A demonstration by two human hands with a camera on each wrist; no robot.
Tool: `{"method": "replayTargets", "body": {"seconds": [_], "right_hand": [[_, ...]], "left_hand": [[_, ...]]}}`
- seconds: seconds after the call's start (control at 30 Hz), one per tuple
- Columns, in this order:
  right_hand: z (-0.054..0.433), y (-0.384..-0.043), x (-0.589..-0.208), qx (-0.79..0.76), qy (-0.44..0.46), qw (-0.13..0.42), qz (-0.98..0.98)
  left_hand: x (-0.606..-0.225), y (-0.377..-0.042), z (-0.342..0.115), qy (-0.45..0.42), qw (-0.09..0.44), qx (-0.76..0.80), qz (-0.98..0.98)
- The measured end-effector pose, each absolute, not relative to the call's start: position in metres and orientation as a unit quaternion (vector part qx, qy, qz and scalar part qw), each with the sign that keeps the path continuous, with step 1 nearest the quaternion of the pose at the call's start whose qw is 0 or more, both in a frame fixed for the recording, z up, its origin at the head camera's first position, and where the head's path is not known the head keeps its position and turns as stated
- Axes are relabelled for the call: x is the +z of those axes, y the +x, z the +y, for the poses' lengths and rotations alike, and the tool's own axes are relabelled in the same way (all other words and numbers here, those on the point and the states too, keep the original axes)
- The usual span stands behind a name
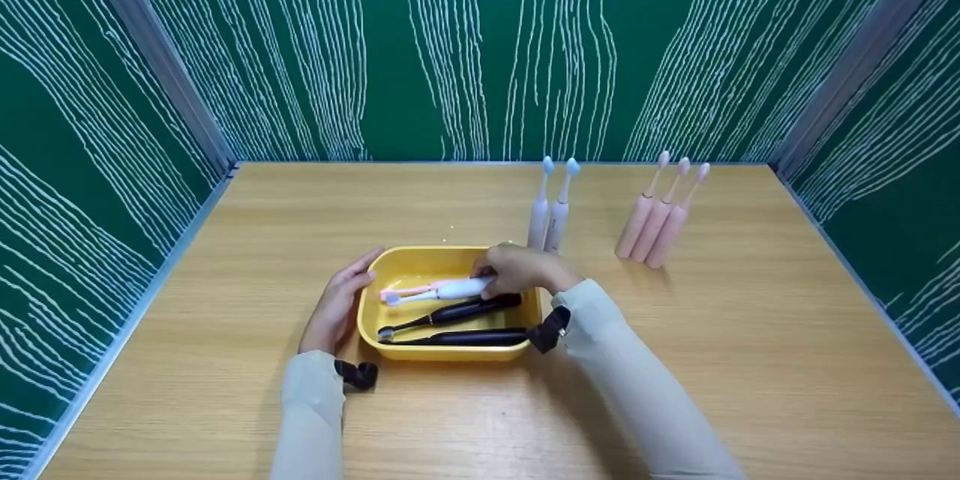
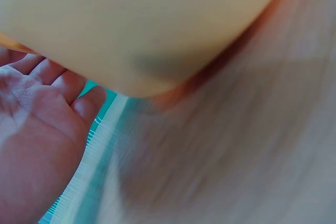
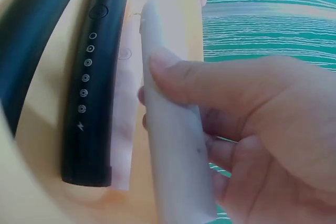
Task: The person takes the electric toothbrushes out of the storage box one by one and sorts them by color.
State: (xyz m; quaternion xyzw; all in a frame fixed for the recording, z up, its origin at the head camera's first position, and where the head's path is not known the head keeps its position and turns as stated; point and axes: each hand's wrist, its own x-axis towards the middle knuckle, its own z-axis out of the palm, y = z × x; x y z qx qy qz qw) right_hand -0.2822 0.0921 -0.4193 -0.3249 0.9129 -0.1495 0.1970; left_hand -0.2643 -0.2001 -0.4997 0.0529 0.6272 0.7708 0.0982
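My right hand (image 1: 517,266) grips a white electric toothbrush (image 3: 176,166) by its handle, over the yellow basin (image 1: 450,353). In the right wrist view the thumb lies on the front of the handle and fingertips show behind it. A pink electric toothbrush (image 1: 409,290) lies in the basin, partly hidden beneath the white one. Two black electric toothbrushes, one (image 1: 457,312) above the other (image 1: 480,337) in the head view, lie nearer the front wall. At the basin's left side, my left hand (image 1: 337,307) rests against the outer wall with fingers extended.
Two white electric toothbrushes (image 1: 557,225) stand upright behind the basin's right end, partly hidden by the right hand. Farther right, three pink ones (image 1: 651,229) stand in a row. Green walls (image 1: 495,52) with white lines border the wooden table (image 1: 750,360) at back and sides.
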Motion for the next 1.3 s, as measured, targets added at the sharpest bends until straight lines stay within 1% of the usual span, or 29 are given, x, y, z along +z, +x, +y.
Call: {"method": "replayTargets", "body": {"seconds": [0.43, 0.67, 1.0, 1.3], "right_hand": [[0.1, -0.279, -0.413, -0.212, -0.321, 0.132, 0.914], [0.108, -0.276, -0.41, -0.244, -0.316, 0.104, 0.911], [0.118, -0.275, -0.41, -0.295, -0.314, 0.045, 0.901], [0.127, -0.272, -0.414, -0.349, -0.29, -0.003, 0.891]], "left_hand": [[-0.5, -0.266, -0.2, 0.051, 0.098, 0.775, 0.622], [-0.501, -0.265, -0.201, 0.056, 0.111, 0.78, 0.613], [-0.501, -0.265, -0.2, 0.048, 0.103, 0.78, 0.616], [-0.5, -0.265, -0.2, 0.048, 0.1, 0.78, 0.616]]}}
